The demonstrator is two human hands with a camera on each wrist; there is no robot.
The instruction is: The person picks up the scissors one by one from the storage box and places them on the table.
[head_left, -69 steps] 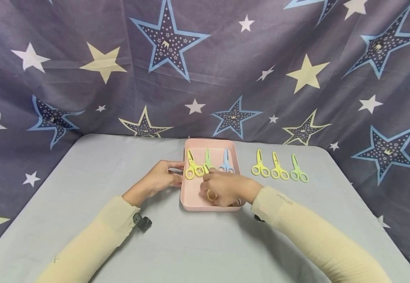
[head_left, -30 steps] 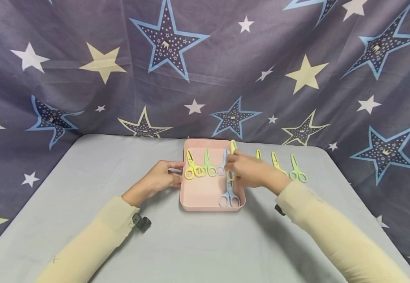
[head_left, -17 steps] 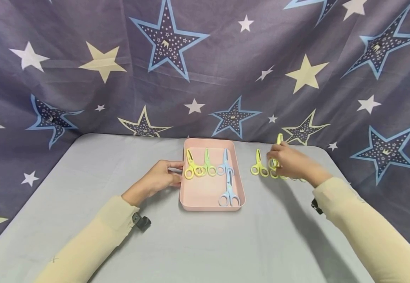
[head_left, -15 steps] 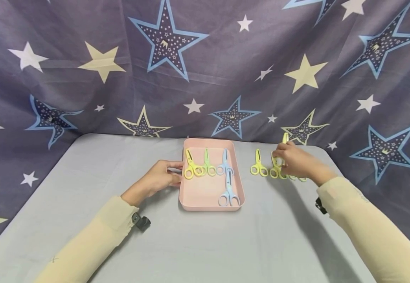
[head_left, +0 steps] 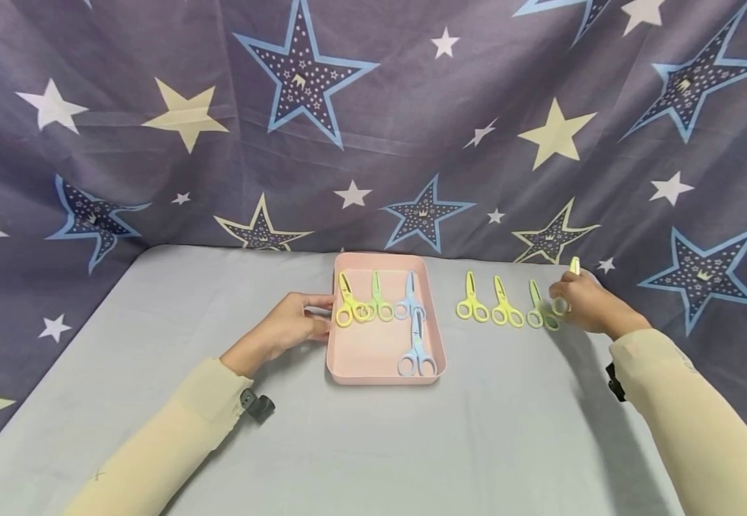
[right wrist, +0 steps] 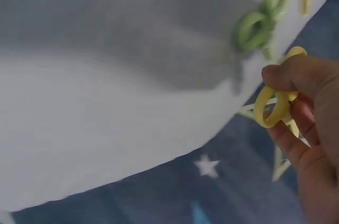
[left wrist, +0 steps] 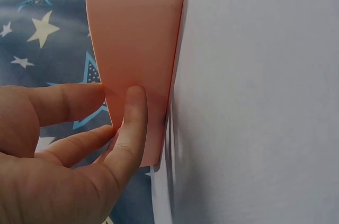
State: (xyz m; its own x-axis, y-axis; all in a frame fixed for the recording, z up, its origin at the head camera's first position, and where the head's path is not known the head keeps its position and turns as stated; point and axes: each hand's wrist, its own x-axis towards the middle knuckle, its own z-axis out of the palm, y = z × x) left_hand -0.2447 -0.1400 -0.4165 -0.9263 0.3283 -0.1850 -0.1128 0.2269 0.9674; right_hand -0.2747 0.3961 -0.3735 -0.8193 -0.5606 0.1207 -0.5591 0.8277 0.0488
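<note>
Pink rectangular tray (head_left: pixel 363 355): yellow, green, two blue scissors (head_left: pixel 417 335)
Left hand (head_left: pixel 288 319): spread against tray
Right hand (head_left: pixel 589 304): pinching yellow scissors (right wrist: pixel 259 108)

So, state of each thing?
Pink tray: holds four scissors
Tray yellow scissors: look closed
Tray green scissors: look closed
Tray blue scissors, both: look closed
Table yellow scissors, both: look closed
Table green scissors: look closed
Held yellow scissors: raised, opening unclear
Left hand: touching tray
Right hand: gripping scissors
</note>
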